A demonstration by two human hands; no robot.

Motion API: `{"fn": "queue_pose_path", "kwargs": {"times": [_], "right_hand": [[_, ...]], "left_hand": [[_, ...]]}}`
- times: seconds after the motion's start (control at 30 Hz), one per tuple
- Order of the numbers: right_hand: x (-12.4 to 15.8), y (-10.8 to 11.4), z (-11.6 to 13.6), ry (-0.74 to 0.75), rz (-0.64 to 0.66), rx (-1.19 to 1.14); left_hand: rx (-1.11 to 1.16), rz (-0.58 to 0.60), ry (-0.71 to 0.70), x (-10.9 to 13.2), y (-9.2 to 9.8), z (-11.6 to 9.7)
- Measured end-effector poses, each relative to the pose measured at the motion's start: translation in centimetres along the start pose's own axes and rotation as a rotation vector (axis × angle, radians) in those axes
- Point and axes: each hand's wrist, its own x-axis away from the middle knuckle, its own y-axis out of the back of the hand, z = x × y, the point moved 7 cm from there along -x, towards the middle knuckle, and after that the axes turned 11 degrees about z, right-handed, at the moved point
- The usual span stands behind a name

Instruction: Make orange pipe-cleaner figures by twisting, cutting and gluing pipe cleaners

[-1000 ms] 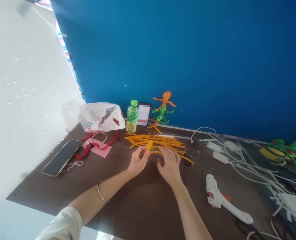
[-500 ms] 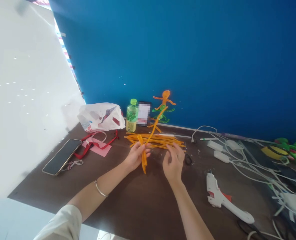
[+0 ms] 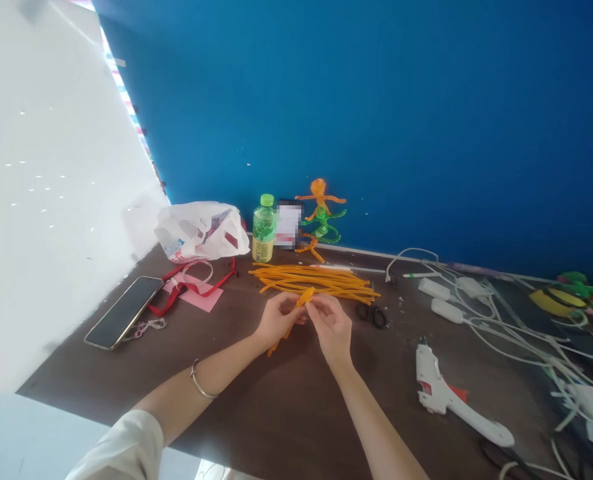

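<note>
Both hands meet over the dark wooden table (image 3: 286,413). My left hand (image 3: 279,319) and my right hand (image 3: 330,325) pinch the same orange pipe cleaner (image 3: 302,299); its loose end hangs down below my left hand. Just behind the hands lies a pile of orange pipe cleaners (image 3: 316,280). A small pair of black scissors (image 3: 372,315) rests to the right of my right hand.
A phone (image 3: 124,312), red lanyard on pink paper (image 3: 191,291) and white plastic bag (image 3: 201,232) lie at left. A green bottle (image 3: 264,229) and pipe-cleaner figure (image 3: 320,217) stand by the blue wall. A white glue gun (image 3: 449,400) and tangled cables (image 3: 506,320) fill the right.
My left hand lifted one pipe cleaner from the pile and stood it up. Now it is lowered and bent, and my right hand has come across to pinch it too.
</note>
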Motion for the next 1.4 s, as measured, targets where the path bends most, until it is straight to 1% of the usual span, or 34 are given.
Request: {"fn": "queue_pose_path", "kwargs": {"times": [0.07, 0.2, 0.5, 0.6, 0.7, 0.77, 0.83, 0.97, 1.03, 1.2, 1.27, 1.4], "right_hand": [[0.0, -0.1, -0.5, -0.037, -0.008, -0.044], [-0.1, -0.3, -1.1, -0.061, -0.005, -0.084], [0.2, -0.5, -1.7, -0.148, -0.015, -0.074], [0.2, 0.0, -1.7, -0.145, -0.012, -0.058], [0.0, 0.9, -1.8, -0.148, -0.037, -0.007], [0.0, 1.3, -1.7, -0.149, -0.052, 0.031], [-0.1, 1.0, -1.6, -0.14, -0.035, 0.036], [-0.2, -0.2, -1.3, -0.107, 0.029, 0.023], [-0.2, -0.5, -1.3, -0.109, 0.03, 0.009], [0.0, -0.2, -2.3, -0.206, -0.03, -0.097], [0.3, -0.1, -2.5, -0.218, -0.042, -0.113], [0.1, 0.0, -2.7, -0.174, 0.022, -0.04]], "left_hand": [[-0.026, 0.015, -0.023, 0.1, -0.1, -0.1], [-0.016, 0.032, -0.05, 0.2, -0.5, -0.3], [-0.082, 0.098, -0.083, 0.1, -0.7, -0.1], [-0.111, 0.065, -0.067, 0.1, -0.4, 0.0], [-0.128, -0.004, -0.079, 0.0, 0.1, -0.2], [-0.123, -0.023, -0.081, -0.1, 0.4, -0.2], [-0.117, -0.01, -0.068, -0.1, 0.4, -0.1], [-0.154, 0.053, -0.02, 0.1, -0.2, 0.3], [-0.183, 0.066, -0.008, 0.2, -0.3, 0.3], [-0.226, 0.087, 0.005, 0.4, -0.6, 0.1], [-0.228, 0.096, 0.011, 0.4, -0.7, 0.2], [-0.177, 0.073, -0.014, 0.2, -0.4, 0.3]]}}
